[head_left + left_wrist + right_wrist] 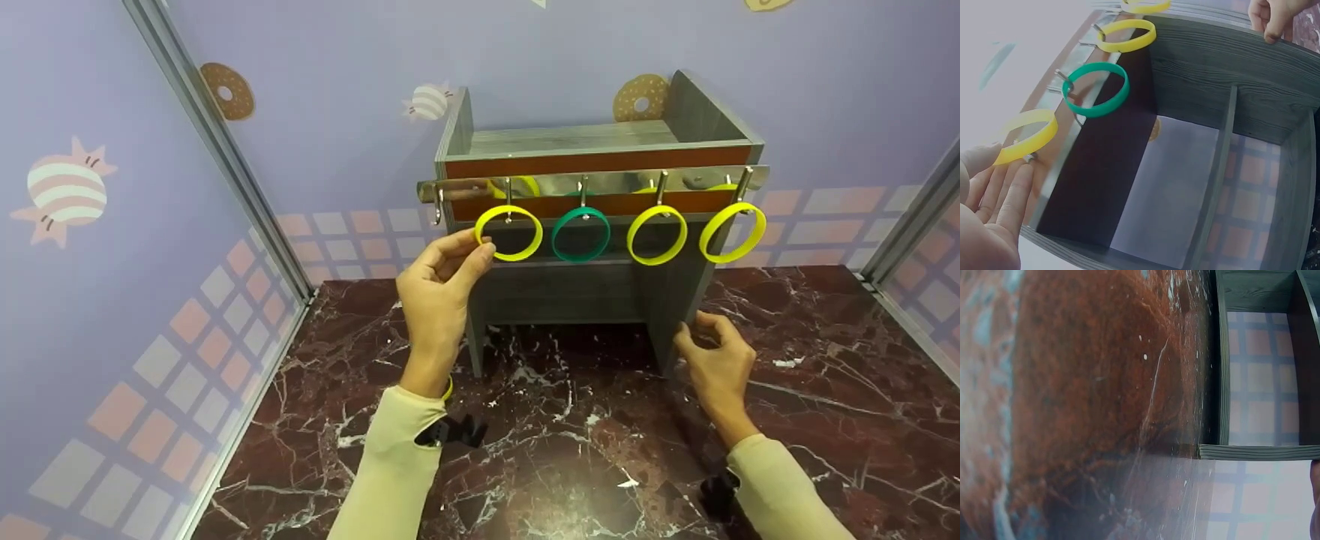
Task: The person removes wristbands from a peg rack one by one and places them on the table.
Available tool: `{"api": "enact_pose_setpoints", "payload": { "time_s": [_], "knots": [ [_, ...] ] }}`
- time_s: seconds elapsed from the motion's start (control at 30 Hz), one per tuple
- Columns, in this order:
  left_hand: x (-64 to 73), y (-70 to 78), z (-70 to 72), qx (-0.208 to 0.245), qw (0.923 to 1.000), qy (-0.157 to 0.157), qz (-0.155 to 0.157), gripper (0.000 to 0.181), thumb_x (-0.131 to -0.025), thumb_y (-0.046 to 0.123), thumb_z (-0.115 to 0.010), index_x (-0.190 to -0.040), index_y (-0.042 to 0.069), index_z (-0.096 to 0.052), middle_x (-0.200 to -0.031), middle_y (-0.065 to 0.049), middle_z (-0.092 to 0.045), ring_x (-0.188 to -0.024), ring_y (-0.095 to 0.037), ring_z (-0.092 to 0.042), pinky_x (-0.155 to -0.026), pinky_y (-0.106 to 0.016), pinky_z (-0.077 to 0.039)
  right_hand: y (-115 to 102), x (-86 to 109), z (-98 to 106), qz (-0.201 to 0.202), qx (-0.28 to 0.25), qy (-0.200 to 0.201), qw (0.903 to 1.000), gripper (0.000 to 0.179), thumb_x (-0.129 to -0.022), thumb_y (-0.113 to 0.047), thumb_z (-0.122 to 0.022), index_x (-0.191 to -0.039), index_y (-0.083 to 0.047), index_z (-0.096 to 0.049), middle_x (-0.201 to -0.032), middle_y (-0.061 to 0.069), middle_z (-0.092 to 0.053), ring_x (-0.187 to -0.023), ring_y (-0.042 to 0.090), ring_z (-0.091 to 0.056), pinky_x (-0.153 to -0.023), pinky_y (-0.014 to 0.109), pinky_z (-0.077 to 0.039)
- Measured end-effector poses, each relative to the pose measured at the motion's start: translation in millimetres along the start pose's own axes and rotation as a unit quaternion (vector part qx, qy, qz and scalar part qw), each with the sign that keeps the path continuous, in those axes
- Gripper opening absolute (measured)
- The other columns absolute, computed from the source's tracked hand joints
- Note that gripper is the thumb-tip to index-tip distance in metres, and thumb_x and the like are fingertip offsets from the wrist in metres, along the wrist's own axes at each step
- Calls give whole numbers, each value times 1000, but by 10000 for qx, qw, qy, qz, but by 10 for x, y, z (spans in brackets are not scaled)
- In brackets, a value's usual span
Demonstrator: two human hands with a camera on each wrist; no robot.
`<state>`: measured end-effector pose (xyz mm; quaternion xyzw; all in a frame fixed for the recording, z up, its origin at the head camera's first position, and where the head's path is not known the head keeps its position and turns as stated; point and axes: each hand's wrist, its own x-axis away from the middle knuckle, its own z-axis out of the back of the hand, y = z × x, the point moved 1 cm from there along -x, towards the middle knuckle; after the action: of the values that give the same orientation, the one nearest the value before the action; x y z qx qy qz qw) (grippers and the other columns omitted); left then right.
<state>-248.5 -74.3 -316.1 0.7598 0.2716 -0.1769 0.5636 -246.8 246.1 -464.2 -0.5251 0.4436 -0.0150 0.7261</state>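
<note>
Yellow wristband [517, 257] sat pinched in my left hand [439, 285] beside a hook [509, 192]; my right hand [720, 364] gripped the shelf unit [675, 292], probably steadying it.

Along five hooks [744, 182] — three yellow rings [517, 257], one green [581, 259]

I see room to reach over the dark-red marbled surface [540, 465] before the grey wood-grain shelf unit [681, 296]; higher, three thin yellow rings [657, 262] and a thin green ring [580, 259] bar its front, narrowly spaced, the left hand [439, 296] at the leftmost.
</note>
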Motion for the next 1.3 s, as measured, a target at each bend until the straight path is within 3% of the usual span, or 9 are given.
{"api": "enact_pose_setpoints", "payload": {
  "time_s": [0.33, 0.53, 0.87, 1.3],
  "knots": [
    [105, 134, 148, -85, 9994, 194, -257, 25, -91, -6, -79, -111, -18, -71, -102, -20, -78, -88, -25, -77, -85, -42, -64, 28, 10, -2, -35, 133, 38, 9999, 17, -84, 14, -74, -100, 16, -72, -93, 30, -74, -78, -12, -63, -73, 6, -50],
    [162, 160, 255, -58, 9987, 436, -250, 21, -90, -6, -79, -110, -12, -75, -103, -21, -77, -90, -27, -77, -85, -43, -64, 37, 9, -4, -43, 132, 48, 9999, 18, -83, 14, -74, -101, 17, -72, -94, 30, -74, -78, -11, -63, -73, 7, -51],
    [250, 63, 435, -3, 9972, 739, -118, 19, -90, -8, -79, -108, -7, -77, -102, -21, -76, -89, -25, -77, -85, -41, -64, -11, 4, 6, 64, 107, 13, 9999, 17, -83, 18, -73, -100, 18, -71, -91, 30, -74, -77, -14, -62, -71, 7, -50],
    [354, -84, 667, -6, 9929, 1182, 155, 18, -91, -10, -77, -108, -8, -77, -100, -21, -76, -88, -24, -77, -83, -37, -64, 119, -3, -10, 69, 204, 66, 9997, 17, -84, 15, -75, -101, 15, -73, -92, 26, -75, -78, -13, -62, -72, 11, -53]
  ]
}}
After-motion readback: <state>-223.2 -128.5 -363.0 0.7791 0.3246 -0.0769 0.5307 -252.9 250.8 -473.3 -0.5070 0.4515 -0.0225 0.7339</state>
